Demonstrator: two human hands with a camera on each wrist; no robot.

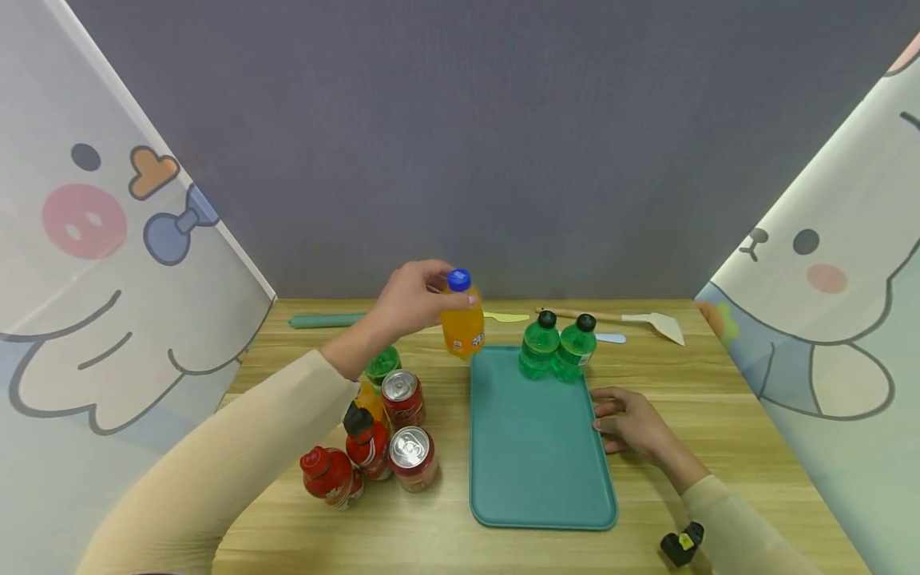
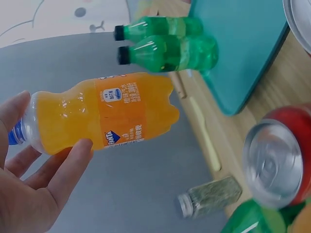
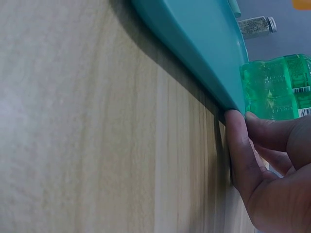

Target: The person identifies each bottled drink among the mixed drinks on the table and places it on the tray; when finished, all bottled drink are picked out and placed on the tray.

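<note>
Orange fills the blue-capped plastic bottle we see gripped, raised, in the left hand, near the far left corner of a rectangular teal tray. The right hand pinches the tray's right rim. Two green plastic bottles stand at its far right; red metal cans and red plastic bottles crowd beside the cream sleeve. Behind the pale wood-grain table, we see a grey wall.

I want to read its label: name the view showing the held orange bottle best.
Left wrist view: the orange bottle is large, its printed label toward the camera. The head view shows it smaller, with its blue cap; the right wrist view catches only an orange sliver, top right.
</note>
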